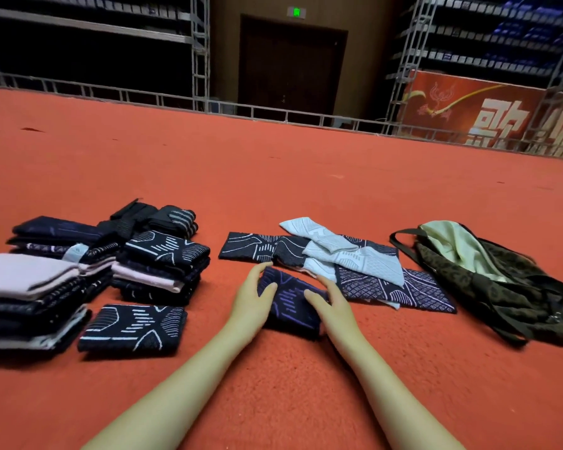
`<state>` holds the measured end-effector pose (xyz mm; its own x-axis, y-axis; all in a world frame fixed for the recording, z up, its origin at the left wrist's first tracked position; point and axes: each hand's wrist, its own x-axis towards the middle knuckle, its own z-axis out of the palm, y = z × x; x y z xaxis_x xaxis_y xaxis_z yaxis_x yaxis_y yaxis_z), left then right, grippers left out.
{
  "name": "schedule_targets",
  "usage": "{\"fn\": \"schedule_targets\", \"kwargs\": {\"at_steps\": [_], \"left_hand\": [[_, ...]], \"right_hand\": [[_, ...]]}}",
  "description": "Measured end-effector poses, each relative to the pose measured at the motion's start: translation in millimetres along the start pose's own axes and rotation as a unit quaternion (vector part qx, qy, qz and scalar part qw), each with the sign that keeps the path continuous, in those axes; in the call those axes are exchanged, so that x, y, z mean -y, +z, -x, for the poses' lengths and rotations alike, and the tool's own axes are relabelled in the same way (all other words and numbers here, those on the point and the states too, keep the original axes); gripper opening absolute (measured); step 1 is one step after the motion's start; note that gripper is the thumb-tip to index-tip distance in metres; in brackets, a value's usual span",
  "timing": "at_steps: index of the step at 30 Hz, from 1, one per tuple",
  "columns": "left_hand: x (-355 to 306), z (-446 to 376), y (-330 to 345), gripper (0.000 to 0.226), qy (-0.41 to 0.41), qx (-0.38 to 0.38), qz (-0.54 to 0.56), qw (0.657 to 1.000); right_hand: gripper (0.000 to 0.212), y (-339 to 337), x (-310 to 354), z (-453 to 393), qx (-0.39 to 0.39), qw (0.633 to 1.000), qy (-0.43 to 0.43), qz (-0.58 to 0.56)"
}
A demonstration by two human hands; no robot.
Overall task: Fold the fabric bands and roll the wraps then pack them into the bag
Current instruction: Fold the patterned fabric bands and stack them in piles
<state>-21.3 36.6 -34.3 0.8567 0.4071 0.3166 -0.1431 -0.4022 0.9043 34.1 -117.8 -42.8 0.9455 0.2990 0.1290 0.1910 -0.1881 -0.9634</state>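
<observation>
left hand [252, 298]: fingers fairly straight, resting on left edge of dark folded band [291, 303] | right hand [327, 300]: fingers extended, pressing its right side | band on red carpet [273, 177], near unfolded bands [355, 264] | bag [501, 287] right, folded stacks [78, 277] left

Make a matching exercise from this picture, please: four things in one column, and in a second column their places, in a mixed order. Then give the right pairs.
Things:
1. bag
2. dark band with purple lines
3. single folded band with white lines
4. pale blue bands

Places:
A. lying alone in front of the folded stacks
B. between the left hand and the right hand
C. far right on the red carpet, mouth open
D. on top of the unfolded dark bands

Pairs: 1-C, 2-B, 3-A, 4-D
</observation>
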Motion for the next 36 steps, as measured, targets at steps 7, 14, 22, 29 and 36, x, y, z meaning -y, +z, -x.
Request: {"fn": "schedule_targets", "kwargs": {"at_steps": [7, 14, 22, 29, 36], "left_hand": [[-20.8, 39.8, -70.2, 0.048, 0.061, -0.035, -0.069, 0.995], [-27.1, 69.9, -163.9, 0.048, 0.116, -0.148, -0.197, 0.962], [36.3, 92.1, -194.8, 0.031, 0.033, -0.074, -0.454, 0.887], [10.2, 78.3, -182.6, 0.026, 0.061, -0.018, -0.468, 0.881], [-15.3, 62.1, -97.1, 0.027, 0.097, 0.046, -0.363, 0.926]], "right_hand": [[0.065, 33.4, 18.7, 44.9, 0.106, 0.989, 0.069, -0.079], [0.047, 128.9, 58.8, 52.7, 0.107, 0.990, 0.022, -0.094], [0.038, 190.2, 47.2, 63.9, 0.049, 0.996, -0.029, 0.074], [0.033, 116.5, 33.8, 41.0, 0.024, 0.984, -0.069, 0.163], [0.034, -9.8, -2.9, 5.2, -0.152, 0.938, -0.053, 0.305]]}}
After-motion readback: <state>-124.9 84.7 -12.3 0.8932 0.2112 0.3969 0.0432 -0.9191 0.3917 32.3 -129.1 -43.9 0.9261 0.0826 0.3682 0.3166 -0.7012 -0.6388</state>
